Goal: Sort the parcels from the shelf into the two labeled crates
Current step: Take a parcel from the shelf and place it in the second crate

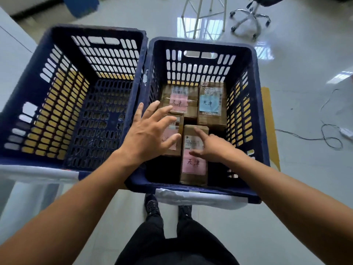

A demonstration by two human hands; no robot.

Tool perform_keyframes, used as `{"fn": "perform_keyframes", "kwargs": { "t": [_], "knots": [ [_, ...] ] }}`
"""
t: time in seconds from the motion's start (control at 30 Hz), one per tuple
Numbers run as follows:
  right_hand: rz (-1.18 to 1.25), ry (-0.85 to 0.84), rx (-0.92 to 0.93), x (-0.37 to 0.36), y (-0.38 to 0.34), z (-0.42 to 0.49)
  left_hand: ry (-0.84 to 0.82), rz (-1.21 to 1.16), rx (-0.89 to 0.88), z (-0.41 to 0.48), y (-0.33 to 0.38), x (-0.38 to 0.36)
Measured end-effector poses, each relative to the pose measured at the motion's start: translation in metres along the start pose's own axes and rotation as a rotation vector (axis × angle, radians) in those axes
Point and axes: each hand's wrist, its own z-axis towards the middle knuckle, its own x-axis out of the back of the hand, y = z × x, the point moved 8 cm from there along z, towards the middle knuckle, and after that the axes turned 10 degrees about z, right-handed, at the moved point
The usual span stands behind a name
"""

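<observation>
Two dark blue slotted crates stand side by side below me. The left crate point(38, 104) holds nothing I can see. The right crate point(254, 119) holds several brown cardboard parcels. One with a pink note point(180, 101) lies at the back left, one with a blue note point(210, 104) at the back right. A long parcel with a pink note point(193, 165) lies at the front, and another point(174, 134) is partly hidden under my left hand point(150, 132), whose fingers are spread above it. My right hand point(212, 145) is open, fingers straight over the long parcel.
A white paper sheet point(191, 197) hangs on the right crate's near rim, another on the left crate's. A wheeled office chair base point(250, 18) and a white metal frame point(202, 14) stand behind the crates. Cables point(328, 134) trail on the glossy floor at right.
</observation>
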Motion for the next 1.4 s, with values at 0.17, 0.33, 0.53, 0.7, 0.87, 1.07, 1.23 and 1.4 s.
{"fn": "perform_keyframes", "kwargs": {
  "t": [0.17, 0.33, 0.53, 0.7, 0.87, 1.07, 1.23, 1.4],
  "knots": [
    [-0.012, 0.145, 0.074, 0.039, -0.024, -0.021, 0.120, -0.070, 0.133, -0.016, -0.005, 0.019],
    [0.019, 0.251, 0.319, 0.069, -0.090, -0.062, 0.011, -0.028, 0.357, -0.056, -0.015, 0.018],
    [-0.040, 0.344, 0.588, 0.053, -0.184, -0.108, 0.048, 0.035, 0.632, -0.138, -0.050, 0.046],
    [-0.091, 0.317, 0.766, -0.006, -0.276, -0.154, 0.122, 0.030, 0.871, -0.258, -0.092, 0.079],
    [-0.166, 0.245, 0.951, -0.101, -0.379, -0.223, 0.193, 0.047, 1.082, -0.420, -0.119, 0.118],
    [-0.242, 0.140, 1.154, -0.242, -0.491, -0.322, 0.267, 0.088, 1.384, -0.630, -0.126, 0.152],
    [-0.294, 0.011, 1.342, -0.349, -0.571, -0.418, 0.295, 0.152, 1.607, -0.784, -0.115, 0.177],
    [-0.341, -0.090, 1.464, -0.433, -0.636, -0.485, 0.318, 0.174, 1.802, -0.901, -0.108, 0.194]
  ]
}}
